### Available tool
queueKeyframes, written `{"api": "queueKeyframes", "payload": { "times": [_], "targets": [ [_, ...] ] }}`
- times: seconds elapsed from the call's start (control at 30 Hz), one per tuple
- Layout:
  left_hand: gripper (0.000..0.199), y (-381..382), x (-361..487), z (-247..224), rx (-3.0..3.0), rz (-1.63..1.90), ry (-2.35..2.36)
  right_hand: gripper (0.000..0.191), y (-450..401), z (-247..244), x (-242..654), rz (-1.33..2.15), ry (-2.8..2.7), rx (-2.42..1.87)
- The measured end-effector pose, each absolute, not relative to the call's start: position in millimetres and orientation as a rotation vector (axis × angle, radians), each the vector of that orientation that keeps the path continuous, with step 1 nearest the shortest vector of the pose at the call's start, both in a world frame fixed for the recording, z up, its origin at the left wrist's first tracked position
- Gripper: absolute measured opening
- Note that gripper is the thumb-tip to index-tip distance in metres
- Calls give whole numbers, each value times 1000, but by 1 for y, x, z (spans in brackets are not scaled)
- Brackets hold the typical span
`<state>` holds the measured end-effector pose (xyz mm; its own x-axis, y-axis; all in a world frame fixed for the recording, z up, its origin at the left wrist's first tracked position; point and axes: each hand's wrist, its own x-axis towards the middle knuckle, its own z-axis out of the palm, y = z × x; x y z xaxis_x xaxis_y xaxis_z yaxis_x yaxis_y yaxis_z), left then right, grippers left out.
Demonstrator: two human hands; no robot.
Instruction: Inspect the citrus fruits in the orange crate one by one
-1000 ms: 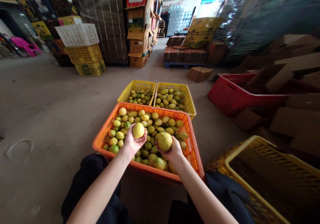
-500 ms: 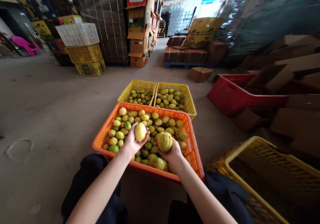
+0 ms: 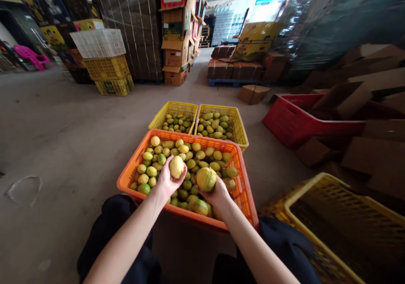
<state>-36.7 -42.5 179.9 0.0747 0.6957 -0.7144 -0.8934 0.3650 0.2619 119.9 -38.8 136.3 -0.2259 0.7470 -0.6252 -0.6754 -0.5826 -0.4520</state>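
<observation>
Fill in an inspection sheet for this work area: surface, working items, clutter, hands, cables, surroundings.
Surface: smooth grey floor; pale loop at left, strip or stain unclear.
Working items: orange rectangular plastic crate holding many yellow and green fruits; two yellow plastic crates of similar fruit just beyond.
Clutter: red plastic crate, loose brown cardboard boxes and a larger yellow plastic crate at right.
Hands: left hand holds a smooth pale-yellow fruit; right hand holds a bumpy yellow-green fruit.
Cables: nothing seen.
Surroundings: stacked printed cardboard cartons, pink plastic chair at far left.
</observation>
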Motion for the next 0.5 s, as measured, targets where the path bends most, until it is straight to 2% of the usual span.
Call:
{"api": "queueKeyframes", "payload": {
  "times": [0.37, 0.5],
  "targets": [
    [22, -45, -35, 176, -186, 1241, 808, 11, -42, 155, 113, 1787, 78, -1176],
    [20, -43, -36, 176, -230, 1292, 885, 23, -42, 153, 115, 1869, 21, -1231]
  ]
}}
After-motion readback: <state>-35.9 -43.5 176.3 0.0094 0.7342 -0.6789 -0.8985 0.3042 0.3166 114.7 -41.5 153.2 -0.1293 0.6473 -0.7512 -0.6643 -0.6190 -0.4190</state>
